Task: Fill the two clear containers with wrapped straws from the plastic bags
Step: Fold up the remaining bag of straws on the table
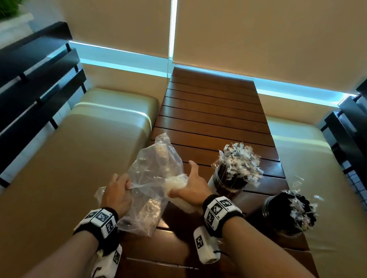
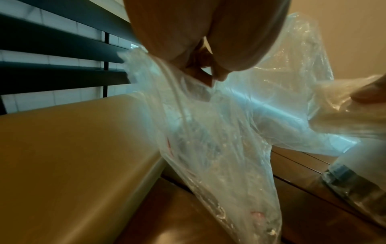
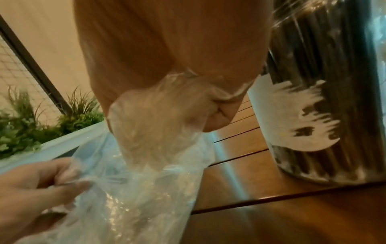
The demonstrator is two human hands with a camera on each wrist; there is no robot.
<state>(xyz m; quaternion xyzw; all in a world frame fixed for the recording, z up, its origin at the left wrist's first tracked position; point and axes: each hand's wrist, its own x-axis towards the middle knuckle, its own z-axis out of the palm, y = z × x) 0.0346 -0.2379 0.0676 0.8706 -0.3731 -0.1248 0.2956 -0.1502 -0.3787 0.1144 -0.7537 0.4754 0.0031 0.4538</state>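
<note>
The left hand [image 1: 117, 193] pinches one edge of a crumpled, see-through plastic bag [image 1: 152, 177] held over the desk [image 1: 215, 106] at its left edge, and the right hand [image 1: 192, 186] has its fingers curled round a bunched part of the same film, thumb sticking up. To their right stand the two clear containers, the farther one [image 1: 230, 182] close beside the right hand and the nearer one [image 1: 279, 216] at the desk's right edge, both already crowded with wrapped straws [image 1: 239, 161]. The risk, I judge, is the right wrist knocking the farther container over, or the trailing film snagging the straw tips. Only the left wrist view shows the bag looking nearly empty; only the right wrist view shows a white label on the container.
</note>
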